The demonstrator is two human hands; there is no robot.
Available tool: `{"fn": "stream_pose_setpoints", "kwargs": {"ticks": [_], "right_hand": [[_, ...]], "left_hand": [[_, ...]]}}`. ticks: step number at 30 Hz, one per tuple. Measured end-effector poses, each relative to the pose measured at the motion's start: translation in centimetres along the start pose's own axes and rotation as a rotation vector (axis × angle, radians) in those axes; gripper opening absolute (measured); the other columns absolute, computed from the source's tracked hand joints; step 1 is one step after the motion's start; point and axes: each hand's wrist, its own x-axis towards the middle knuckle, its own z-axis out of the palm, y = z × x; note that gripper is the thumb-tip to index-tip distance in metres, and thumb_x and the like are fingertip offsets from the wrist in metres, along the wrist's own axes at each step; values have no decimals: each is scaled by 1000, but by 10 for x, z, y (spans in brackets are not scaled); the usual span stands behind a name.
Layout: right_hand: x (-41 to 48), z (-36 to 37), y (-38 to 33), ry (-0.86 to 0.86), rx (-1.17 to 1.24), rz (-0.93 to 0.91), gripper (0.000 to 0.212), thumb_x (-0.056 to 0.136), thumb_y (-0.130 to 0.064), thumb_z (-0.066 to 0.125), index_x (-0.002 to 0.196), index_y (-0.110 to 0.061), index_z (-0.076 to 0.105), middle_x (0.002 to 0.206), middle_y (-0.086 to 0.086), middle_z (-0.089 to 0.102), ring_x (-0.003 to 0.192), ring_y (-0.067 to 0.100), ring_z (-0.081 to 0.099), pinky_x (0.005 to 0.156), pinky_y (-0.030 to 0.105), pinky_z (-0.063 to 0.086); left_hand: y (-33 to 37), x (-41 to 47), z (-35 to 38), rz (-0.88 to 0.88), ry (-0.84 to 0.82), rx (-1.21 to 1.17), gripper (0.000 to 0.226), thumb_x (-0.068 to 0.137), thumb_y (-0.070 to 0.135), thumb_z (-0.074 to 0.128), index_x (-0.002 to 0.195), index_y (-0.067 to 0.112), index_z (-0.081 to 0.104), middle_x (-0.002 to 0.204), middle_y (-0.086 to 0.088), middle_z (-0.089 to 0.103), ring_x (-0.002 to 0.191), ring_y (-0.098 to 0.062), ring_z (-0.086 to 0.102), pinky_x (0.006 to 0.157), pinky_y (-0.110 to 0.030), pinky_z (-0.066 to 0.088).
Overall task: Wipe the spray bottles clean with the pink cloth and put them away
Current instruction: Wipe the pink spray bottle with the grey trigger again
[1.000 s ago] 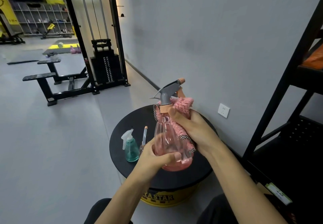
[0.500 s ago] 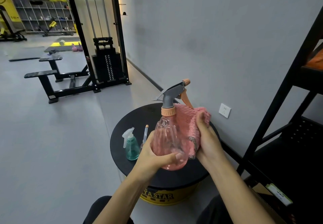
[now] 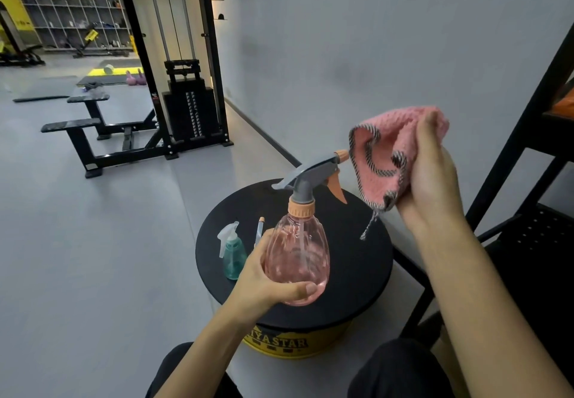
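I see the round black worktop point(image 3: 357, 273) low in front of me. Above it my left hand point(image 3: 264, 285) curls round the belly of the pink spray bottle point(image 3: 298, 261), holding it upright. My right hand point(image 3: 431, 186), raised to the right, bunches the pink cloth point(image 3: 385, 155) in closed fingers, just beside the bottle's nozzle. A small teal spray bottle point(image 3: 234, 256) stands on the worktop behind my left hand, a slim tube point(image 3: 259, 231) just beside it.

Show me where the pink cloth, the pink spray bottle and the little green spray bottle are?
pink cloth point(image 3: 399, 130): head view, on its waffle-textured outer face.
pink spray bottle point(image 3: 298, 251): head view, on its clear ribbed belly.
green spray bottle point(image 3: 233, 258): head view, on its teal body.
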Motion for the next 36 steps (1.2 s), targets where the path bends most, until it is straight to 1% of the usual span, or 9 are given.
{"fn": "stream_pose_setpoints", "kwargs": {"ticks": [5,9,12,14,18,20,23,28,36], "right_hand": [[8,22,-12,-10,-268,-145,61,95,-55,45,92,2,65,102,26,69,97,38,68,87,51,56],[1,22,0,-217,-449,-121,70,95,-54,44,100,13,61,87,27,68,72,28,70,69,38,59],[-10,17,9,-339,-479,-41,83,82,-65,43,100,13,62,96,30,69,84,35,71,85,46,56],[-14,15,14,-355,-540,-70,92,75,-70,43,98,18,57,95,36,63,84,42,68,82,48,55],[-14,11,19,-309,-753,-340,56,82,-61,43,65,-9,56,60,5,59,55,8,56,56,22,44],[-16,11,18,-333,-854,-489,39,88,-55,45,73,-23,61,66,-12,58,61,-5,56,58,8,40],[-21,14,22,-378,-1037,-693,52,92,-58,45,100,-13,69,93,-4,68,88,6,60,85,19,44],[-44,33,27,-394,-1363,-915,76,93,-65,10,89,-14,66,90,-3,64,91,18,56,105,49,36],[-17,18,24,-384,-1248,-955,65,102,-49,16,96,-11,68,85,-3,64,77,13,46,76,30,32]], "left_hand": [[-1,-2,-1,-1,-43,-15,88,49,26,88,128,24,50,116,0,67,113,-21,65,88,-29,55],[-1,-4,-1,5,-71,-19,88,50,25,87,130,20,49,119,-6,66,114,-24,64,91,-31,54],[-1,-4,-2,10,-72,-36,87,51,22,87,130,19,51,118,-7,67,113,-26,64,88,-29,54],[0,-4,-3,12,-71,-51,86,51,22,86,129,19,52,117,-6,68,112,-25,65,87,-28,54],[1,-4,-4,25,-75,-64,78,53,21,84,125,16,56,112,-6,70,108,-26,67,85,-27,54],[1,-4,-3,35,-64,-69,77,54,20,85,125,16,57,113,-9,70,109,-28,67,86,-29,55],[-1,-4,-1,48,-43,-69,75,53,19,87,123,19,60,113,-11,70,109,-30,67,87,-31,55],[1,-1,5,68,-47,-54,75,55,17,87,124,12,59,117,-14,69,111,-31,66,93,-38,54],[1,-3,2,88,10,-96,78,50,22,86,123,18,60,113,-10,70,109,-28,67,87,-30,54]]}}
